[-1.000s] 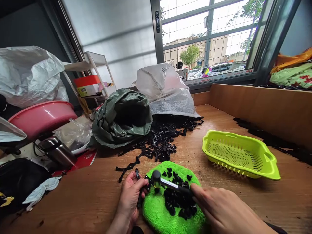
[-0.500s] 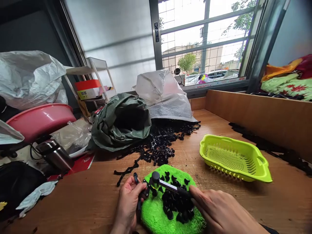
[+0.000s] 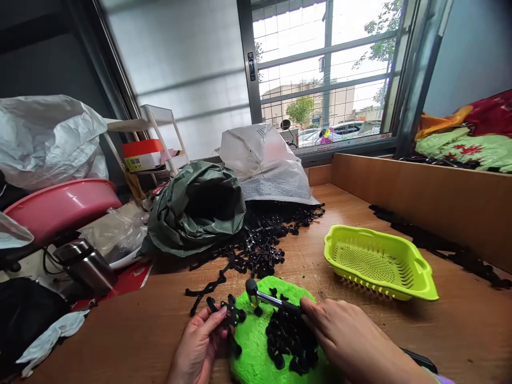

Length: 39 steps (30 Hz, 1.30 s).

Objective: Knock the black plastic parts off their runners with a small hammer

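My right hand (image 3: 340, 325) grips a small hammer (image 3: 269, 300) by its black handle. The hammer's dark head points left, with a yellowish face turned down over a green fluffy cloth (image 3: 252, 346). In my left hand (image 3: 200, 341), pinched between thumb and fingers, is a black branching plastic part (image 3: 231, 316) with round ends, at the cloth's left edge. Several small black plastic pieces (image 3: 284, 341) lie heaped on the cloth under and beside the hammer handle.
A yellow-green plastic basket (image 3: 372, 261) stands to the right. Behind the cloth, a pile of black plastic parts (image 3: 260, 245) spreads before a dark green woven sack (image 3: 192, 213) and a white sack (image 3: 268, 165). A steel flask (image 3: 88, 261) lies left; a wooden board (image 3: 400, 197) borders the right.
The hammer head has risen slightly and moved left. The black part in my left hand has shifted left and turned, away from under the hammer head. The camera view has tilted slightly.
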{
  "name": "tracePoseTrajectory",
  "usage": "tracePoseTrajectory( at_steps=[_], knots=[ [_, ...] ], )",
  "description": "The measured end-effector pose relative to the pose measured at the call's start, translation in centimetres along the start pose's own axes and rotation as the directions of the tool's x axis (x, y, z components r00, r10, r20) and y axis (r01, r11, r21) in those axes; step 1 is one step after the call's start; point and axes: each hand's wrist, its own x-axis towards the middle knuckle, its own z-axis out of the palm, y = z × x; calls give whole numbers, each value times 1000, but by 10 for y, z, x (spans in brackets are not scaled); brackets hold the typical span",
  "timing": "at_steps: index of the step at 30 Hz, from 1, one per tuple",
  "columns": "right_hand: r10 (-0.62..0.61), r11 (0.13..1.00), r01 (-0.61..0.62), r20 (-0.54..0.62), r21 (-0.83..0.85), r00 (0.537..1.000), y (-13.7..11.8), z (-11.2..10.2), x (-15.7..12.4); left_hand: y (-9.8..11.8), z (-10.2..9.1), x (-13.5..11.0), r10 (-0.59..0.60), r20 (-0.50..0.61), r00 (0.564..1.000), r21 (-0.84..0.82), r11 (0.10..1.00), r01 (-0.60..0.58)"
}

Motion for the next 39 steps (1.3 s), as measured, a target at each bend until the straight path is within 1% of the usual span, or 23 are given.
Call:
tracePoseTrajectory(
  at_steps=[3,6,10,14,22,26,30,36,37,39],
  knots=[
    [15,998,-19,60,60,998,4,-4,-4,3,6,3,20,-66,998,-84,996,-26],
    [39,990,-47,58,135,998,11,-8,-14,4,18,8,21,-98,995,-159,987,-36],
    [55,978,-55,6,203,998,22,-10,-26,4,34,17,-10,-74,997,-201,980,-5],
    [71,973,-65,-19,220,997,28,-8,-32,2,42,23,-32,-64,997,-200,980,19],
    [53,974,-40,-49,224,997,30,-1,-36,-2,45,22,-36,-64,997,-165,986,25],
    [10,974,8,-78,225,997,26,-5,-34,-2,44,22,-20,-85,996,-152,988,6],
    [-35,978,60,-126,202,991,17,-11,-26,-2,44,21,11,-109,994,-137,990,-26],
    [-52,993,57,-50,101,997,10,-5,-10,-3,47,18,46,-96,994,-103,993,-56],
    [-58,993,64,-61,104,996,10,-7,-9,-3,47,18,45,-94,995,-98,994,-54],
    [-62,989,78,-126,129,990,11,-15,-11,-4,46,18,45,-94,995,-93,994,-54]
  ],
)
